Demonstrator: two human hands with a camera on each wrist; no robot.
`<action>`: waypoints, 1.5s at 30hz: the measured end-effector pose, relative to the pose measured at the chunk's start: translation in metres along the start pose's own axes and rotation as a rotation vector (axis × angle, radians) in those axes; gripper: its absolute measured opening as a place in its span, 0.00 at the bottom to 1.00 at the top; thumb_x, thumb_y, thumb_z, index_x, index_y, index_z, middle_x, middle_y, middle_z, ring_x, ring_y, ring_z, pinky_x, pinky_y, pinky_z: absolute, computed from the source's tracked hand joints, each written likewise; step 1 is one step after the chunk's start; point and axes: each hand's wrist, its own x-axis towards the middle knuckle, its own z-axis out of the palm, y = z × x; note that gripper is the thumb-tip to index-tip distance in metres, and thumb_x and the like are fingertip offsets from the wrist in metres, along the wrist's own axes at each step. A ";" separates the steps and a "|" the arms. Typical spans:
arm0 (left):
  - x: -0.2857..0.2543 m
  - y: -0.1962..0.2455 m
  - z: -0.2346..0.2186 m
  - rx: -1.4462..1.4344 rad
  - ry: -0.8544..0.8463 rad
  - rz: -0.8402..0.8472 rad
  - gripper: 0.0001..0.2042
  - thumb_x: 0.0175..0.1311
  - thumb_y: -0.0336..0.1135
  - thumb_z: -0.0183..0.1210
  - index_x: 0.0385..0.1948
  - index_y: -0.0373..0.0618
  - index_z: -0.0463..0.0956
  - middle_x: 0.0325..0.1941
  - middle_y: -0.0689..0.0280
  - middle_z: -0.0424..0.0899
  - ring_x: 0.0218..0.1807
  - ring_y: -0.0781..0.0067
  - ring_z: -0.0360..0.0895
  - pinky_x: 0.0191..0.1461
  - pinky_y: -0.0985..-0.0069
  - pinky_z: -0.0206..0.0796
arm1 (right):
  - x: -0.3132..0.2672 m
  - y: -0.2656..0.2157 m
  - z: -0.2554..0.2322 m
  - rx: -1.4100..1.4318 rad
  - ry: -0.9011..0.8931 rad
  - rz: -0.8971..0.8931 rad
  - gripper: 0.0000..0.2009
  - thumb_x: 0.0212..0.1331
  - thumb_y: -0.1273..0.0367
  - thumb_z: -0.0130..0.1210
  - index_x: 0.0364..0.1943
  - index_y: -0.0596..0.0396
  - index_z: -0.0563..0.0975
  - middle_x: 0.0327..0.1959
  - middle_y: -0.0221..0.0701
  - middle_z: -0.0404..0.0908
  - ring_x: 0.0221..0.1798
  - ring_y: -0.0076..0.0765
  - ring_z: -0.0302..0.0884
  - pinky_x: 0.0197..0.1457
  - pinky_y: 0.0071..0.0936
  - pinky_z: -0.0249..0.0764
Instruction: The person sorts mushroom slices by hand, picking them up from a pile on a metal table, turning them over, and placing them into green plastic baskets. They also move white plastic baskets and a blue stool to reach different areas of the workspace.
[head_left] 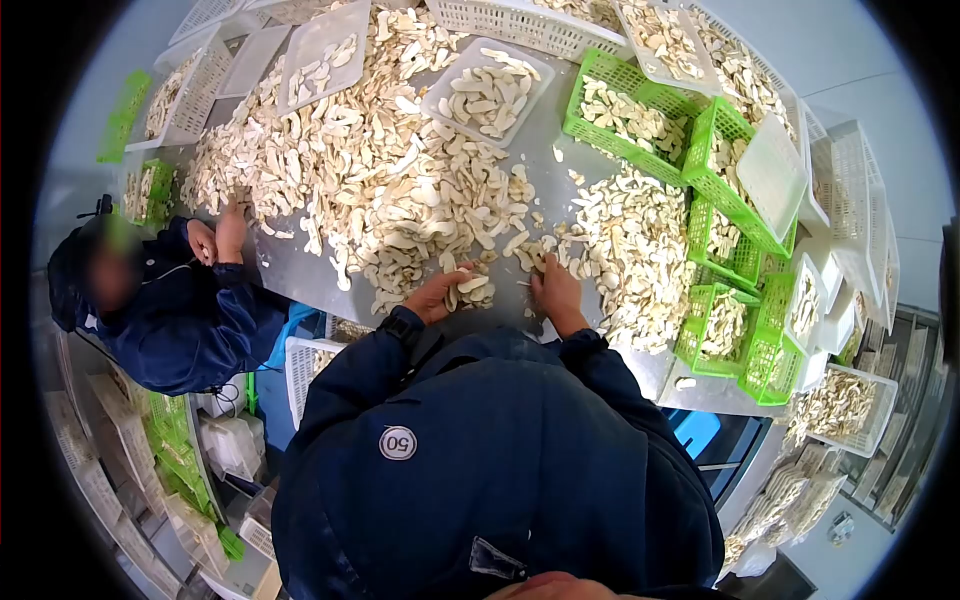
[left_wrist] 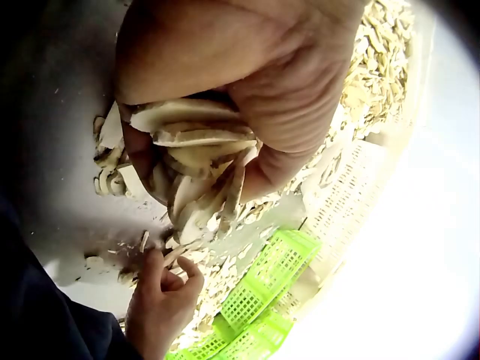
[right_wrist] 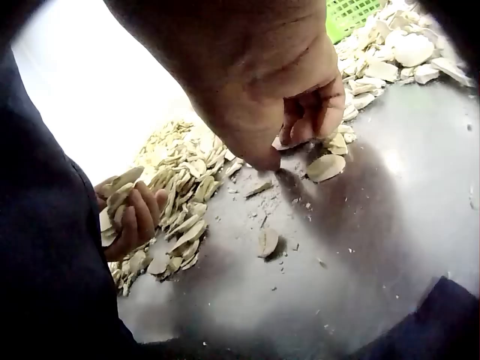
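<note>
Pale dried slices (head_left: 385,170) lie in a large heap on the metal table. My left hand (head_left: 433,297) curls round a bundle of slices (left_wrist: 199,161), which fills the palm in the left wrist view. To its right, my right hand (head_left: 558,296) is low at the table between the large heap and a smaller pile of slices (head_left: 630,260). In the right wrist view the right hand (right_wrist: 262,97) has its thumb and fingers bent at the table surface, beside a loose slice (right_wrist: 326,168); whether a slice is between the fingertips is hidden.
Green baskets (head_left: 640,145) with slices stand at the right. A white tray (head_left: 430,105) of slices sits behind the heap, and perforated white crates (head_left: 500,30) line the back. Another person (head_left: 180,300) works at the left side of the table. Crumbs (right_wrist: 274,288) lie near my right hand.
</note>
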 end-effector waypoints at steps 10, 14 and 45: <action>0.000 -0.001 -0.001 -0.009 -0.025 0.012 0.20 0.64 0.27 0.53 0.57 0.40 0.63 0.53 0.53 0.76 0.52 0.59 0.78 0.57 0.63 0.73 | 0.005 0.009 0.005 -0.017 -0.001 0.019 0.15 0.55 0.58 0.54 0.42 0.50 0.71 0.29 0.40 0.81 0.35 0.51 0.80 0.36 0.46 0.73; 0.001 0.000 -0.001 -0.017 -0.023 0.000 0.20 0.64 0.27 0.53 0.57 0.39 0.62 0.53 0.53 0.75 0.53 0.59 0.77 0.57 0.63 0.73 | 0.006 0.009 0.003 -0.001 0.040 -0.005 0.14 0.55 0.58 0.54 0.40 0.50 0.74 0.29 0.40 0.81 0.34 0.51 0.80 0.36 0.46 0.73; 0.006 -0.001 -0.003 0.041 -0.095 -0.025 0.22 0.66 0.33 0.55 0.60 0.43 0.63 0.55 0.59 0.74 0.54 0.65 0.76 0.58 0.72 0.71 | -0.003 -0.043 0.001 0.879 -0.572 -0.039 0.13 0.62 0.60 0.54 0.32 0.56 0.79 0.22 0.23 0.78 0.23 0.17 0.71 0.28 0.16 0.67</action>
